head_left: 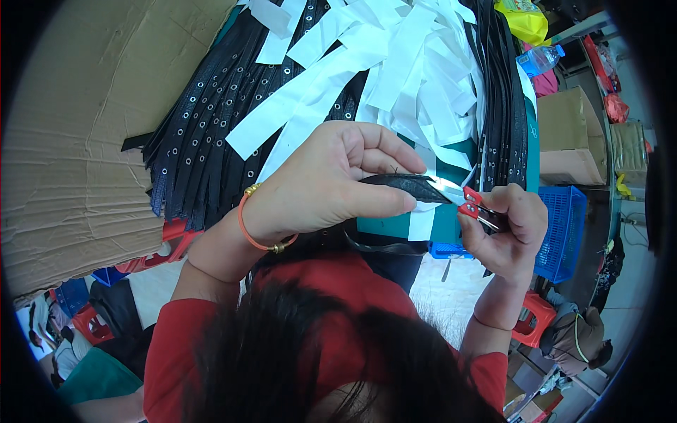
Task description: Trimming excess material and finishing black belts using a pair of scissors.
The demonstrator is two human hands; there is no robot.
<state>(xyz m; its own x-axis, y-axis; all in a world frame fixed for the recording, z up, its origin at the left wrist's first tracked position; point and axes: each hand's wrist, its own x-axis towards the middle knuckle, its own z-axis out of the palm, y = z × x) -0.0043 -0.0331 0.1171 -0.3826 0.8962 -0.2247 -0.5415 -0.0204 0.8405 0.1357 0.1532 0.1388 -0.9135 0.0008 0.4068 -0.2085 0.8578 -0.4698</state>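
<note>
My left hand [331,173] pinches the end of a black leather-look strap [403,185] between thumb and fingers, above the worktable. In my right hand [513,229] is a small pair of scissors [470,201] with red on its handles, closed around by the fingers. Its blades reach left to the strap's tip; whether they touch or cut it I cannot tell. Behind my hands lie many black straps with metal eyelets [204,127], fanned out at the left. White strips [331,74] are heaped over the middle, and another bundle of black straps [504,106] lies along the right.
A large cardboard sheet [77,141] rises at the left. Right of the green tabletop [381,225] are a blue plastic basket [564,233], an open carton [571,158], a plastic bottle [540,61] and a red stool [534,321]. Another person's green clothing [99,374] shows at lower left.
</note>
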